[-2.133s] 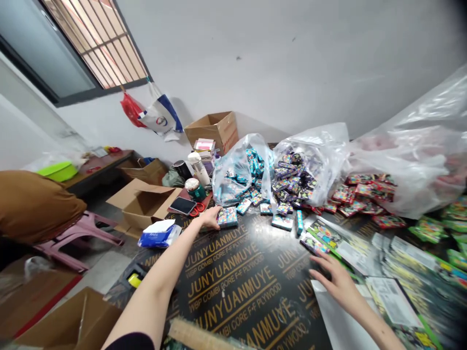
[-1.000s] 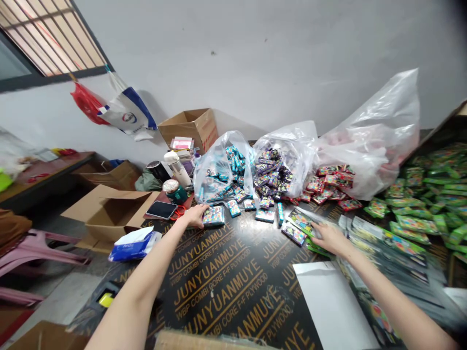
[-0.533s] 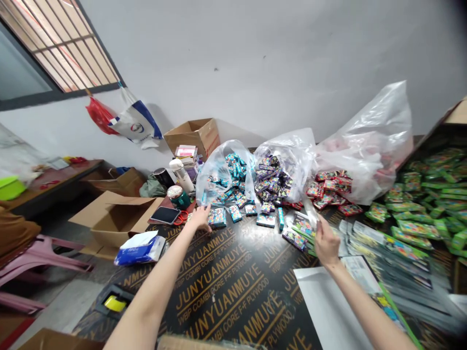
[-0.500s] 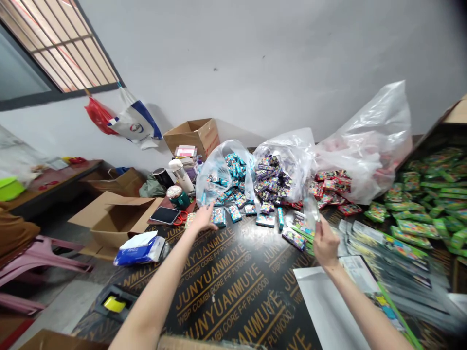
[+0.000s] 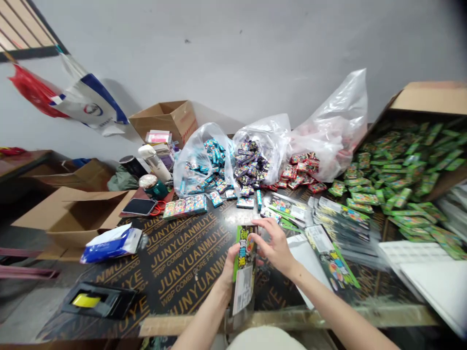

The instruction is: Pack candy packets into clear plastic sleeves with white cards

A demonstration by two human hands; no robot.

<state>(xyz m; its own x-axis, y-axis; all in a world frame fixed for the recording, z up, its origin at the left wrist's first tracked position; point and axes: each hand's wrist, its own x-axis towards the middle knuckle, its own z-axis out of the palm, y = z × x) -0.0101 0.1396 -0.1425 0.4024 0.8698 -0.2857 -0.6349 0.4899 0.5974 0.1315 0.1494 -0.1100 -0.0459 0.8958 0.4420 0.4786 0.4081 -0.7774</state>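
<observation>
Midway, packet [image 5: 243, 272] — left hand [image 5: 228, 270], right hand [image 5: 275, 246] atop

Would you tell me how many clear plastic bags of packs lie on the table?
3, in a row: the teal-pack bag at left, the purple-pack bag in the middle, the red-pack bag at right. More could be hidden behind them.

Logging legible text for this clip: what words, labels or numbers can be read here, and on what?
"JUNYUANMUYE": printed over and over in gold on the plywood board.
Smaller gold lines under it: too small to read.
Print on the packet in the left hand: blurred.
Logo on the hanging bag, red print on the cardboard box, and the small packs: unreadable.
</observation>
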